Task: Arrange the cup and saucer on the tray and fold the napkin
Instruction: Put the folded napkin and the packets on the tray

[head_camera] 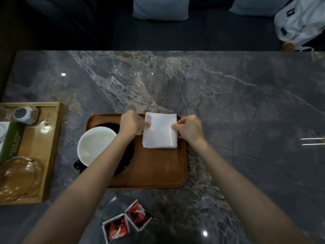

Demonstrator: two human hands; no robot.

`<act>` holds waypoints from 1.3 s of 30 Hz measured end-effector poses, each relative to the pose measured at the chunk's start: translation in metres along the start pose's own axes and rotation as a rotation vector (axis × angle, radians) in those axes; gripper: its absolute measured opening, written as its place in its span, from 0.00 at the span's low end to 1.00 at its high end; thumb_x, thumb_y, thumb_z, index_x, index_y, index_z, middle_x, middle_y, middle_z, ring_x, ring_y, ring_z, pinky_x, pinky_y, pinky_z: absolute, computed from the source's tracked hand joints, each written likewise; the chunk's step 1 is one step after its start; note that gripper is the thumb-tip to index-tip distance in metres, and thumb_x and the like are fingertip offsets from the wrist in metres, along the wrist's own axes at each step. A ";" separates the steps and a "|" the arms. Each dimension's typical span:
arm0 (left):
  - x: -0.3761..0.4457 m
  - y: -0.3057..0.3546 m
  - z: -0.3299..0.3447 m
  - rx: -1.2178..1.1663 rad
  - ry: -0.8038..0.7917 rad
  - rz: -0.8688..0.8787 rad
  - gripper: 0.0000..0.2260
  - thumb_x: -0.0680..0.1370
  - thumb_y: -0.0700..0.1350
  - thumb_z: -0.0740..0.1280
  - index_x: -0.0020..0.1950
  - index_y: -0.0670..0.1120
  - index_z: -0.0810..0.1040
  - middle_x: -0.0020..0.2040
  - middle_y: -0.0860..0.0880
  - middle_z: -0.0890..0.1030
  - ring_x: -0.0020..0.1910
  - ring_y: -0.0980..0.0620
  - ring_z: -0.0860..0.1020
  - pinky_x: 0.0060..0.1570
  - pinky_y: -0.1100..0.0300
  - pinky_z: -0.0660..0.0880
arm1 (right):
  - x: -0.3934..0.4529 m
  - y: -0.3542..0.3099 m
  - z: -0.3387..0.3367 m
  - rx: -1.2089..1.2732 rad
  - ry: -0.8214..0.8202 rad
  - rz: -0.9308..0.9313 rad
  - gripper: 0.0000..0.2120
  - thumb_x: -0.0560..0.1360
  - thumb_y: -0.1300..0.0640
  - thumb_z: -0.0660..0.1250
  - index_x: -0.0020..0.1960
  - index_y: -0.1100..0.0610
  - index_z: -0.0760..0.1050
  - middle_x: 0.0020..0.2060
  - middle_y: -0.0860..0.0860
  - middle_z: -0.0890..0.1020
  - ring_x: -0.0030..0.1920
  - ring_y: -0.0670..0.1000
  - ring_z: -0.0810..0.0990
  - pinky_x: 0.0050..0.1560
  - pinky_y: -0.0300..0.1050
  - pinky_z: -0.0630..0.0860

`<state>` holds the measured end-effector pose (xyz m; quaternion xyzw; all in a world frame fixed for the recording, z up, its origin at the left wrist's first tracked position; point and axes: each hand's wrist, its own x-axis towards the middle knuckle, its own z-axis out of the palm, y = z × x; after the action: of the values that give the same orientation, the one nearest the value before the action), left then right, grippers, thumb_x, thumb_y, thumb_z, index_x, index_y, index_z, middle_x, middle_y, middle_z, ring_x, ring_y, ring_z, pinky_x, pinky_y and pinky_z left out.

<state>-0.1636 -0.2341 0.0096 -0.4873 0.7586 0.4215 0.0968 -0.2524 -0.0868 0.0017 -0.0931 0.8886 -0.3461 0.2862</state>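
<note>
A brown wooden tray point(158, 175) lies on the marble table. On its left half a cup point(93, 147), white inside with a black handle, stands on a black saucer point(127, 159); my left forearm crosses over both. A white napkin point(161, 132), folded into a rectangle of several layers, lies on the tray's far right part. My left hand point(131, 123) pinches its left edge. The right edge is pinched by my right hand point(189, 128).
A light wooden tray point(51, 155) at the left edge holds a bottle, a green box and glassware. Two red sachets point(126, 221) lie on the table near me. A sofa with cushions and a white bag point(300, 22) are beyond the table's far edge.
</note>
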 end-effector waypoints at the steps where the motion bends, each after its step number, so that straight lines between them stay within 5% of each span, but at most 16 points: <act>1: 0.000 0.000 0.000 -0.001 -0.004 -0.006 0.09 0.68 0.40 0.73 0.39 0.33 0.82 0.38 0.37 0.84 0.36 0.43 0.83 0.46 0.51 0.81 | -0.001 -0.001 0.000 -0.029 0.008 -0.019 0.06 0.68 0.64 0.71 0.35 0.67 0.80 0.33 0.63 0.83 0.35 0.59 0.82 0.37 0.59 0.81; 6: -0.001 0.000 -0.001 0.030 0.001 -0.011 0.08 0.68 0.39 0.73 0.38 0.33 0.82 0.36 0.37 0.84 0.33 0.46 0.82 0.43 0.51 0.82 | -0.004 -0.005 -0.001 -0.206 0.034 -0.089 0.08 0.69 0.61 0.69 0.37 0.66 0.80 0.33 0.59 0.82 0.33 0.53 0.78 0.32 0.42 0.72; 11: -0.003 0.001 0.000 0.110 0.015 0.008 0.08 0.68 0.40 0.72 0.34 0.35 0.81 0.31 0.39 0.82 0.29 0.46 0.82 0.40 0.50 0.82 | -0.007 -0.004 0.003 -0.294 0.069 -0.128 0.09 0.71 0.60 0.67 0.42 0.67 0.78 0.39 0.60 0.82 0.42 0.59 0.80 0.41 0.53 0.79; 18: -0.011 0.004 -0.007 0.196 -0.071 0.017 0.09 0.73 0.43 0.68 0.43 0.36 0.78 0.41 0.38 0.82 0.37 0.42 0.82 0.42 0.48 0.82 | -0.016 -0.008 -0.007 -0.227 0.024 -0.123 0.13 0.75 0.59 0.63 0.58 0.62 0.73 0.51 0.58 0.80 0.53 0.57 0.77 0.48 0.46 0.72; 22: -0.031 0.005 -0.021 0.336 -0.041 0.173 0.10 0.73 0.44 0.68 0.38 0.36 0.77 0.44 0.37 0.82 0.43 0.41 0.80 0.40 0.55 0.75 | -0.035 -0.013 -0.019 -0.139 -0.041 -0.134 0.15 0.75 0.60 0.63 0.61 0.59 0.72 0.51 0.55 0.79 0.47 0.50 0.75 0.46 0.39 0.68; 27: -0.087 -0.014 -0.038 0.245 0.011 0.558 0.10 0.74 0.39 0.64 0.52 0.39 0.80 0.47 0.42 0.83 0.47 0.45 0.80 0.48 0.56 0.74 | -0.082 -0.009 -0.023 -0.264 -0.059 -0.434 0.15 0.76 0.58 0.62 0.63 0.55 0.71 0.50 0.52 0.80 0.47 0.51 0.79 0.49 0.48 0.76; 30: -0.122 -0.042 -0.040 0.207 0.124 0.729 0.08 0.75 0.40 0.65 0.52 0.41 0.81 0.45 0.44 0.84 0.43 0.46 0.81 0.45 0.53 0.77 | -0.116 0.000 -0.013 -0.411 -0.102 -0.618 0.14 0.77 0.56 0.61 0.62 0.54 0.71 0.55 0.52 0.80 0.52 0.52 0.79 0.50 0.49 0.76; 33: -0.147 -0.081 -0.034 0.246 0.195 0.784 0.08 0.75 0.43 0.64 0.49 0.43 0.82 0.45 0.45 0.84 0.43 0.47 0.81 0.45 0.56 0.75 | -0.146 0.017 0.007 -0.505 -0.158 -0.756 0.13 0.76 0.58 0.62 0.60 0.56 0.73 0.55 0.55 0.80 0.55 0.56 0.78 0.52 0.50 0.76; 39: -0.185 -0.175 -0.006 0.256 0.223 0.753 0.13 0.76 0.46 0.60 0.52 0.41 0.80 0.49 0.45 0.82 0.50 0.52 0.76 0.49 0.60 0.73 | -0.187 0.052 0.053 -0.632 -0.287 -0.884 0.15 0.70 0.58 0.62 0.55 0.59 0.77 0.47 0.56 0.83 0.46 0.59 0.81 0.44 0.50 0.79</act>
<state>0.0752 -0.1464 0.0214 -0.2027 0.9359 0.2745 -0.0872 -0.0672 -0.0094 0.0184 -0.5841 0.7777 -0.1339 0.1899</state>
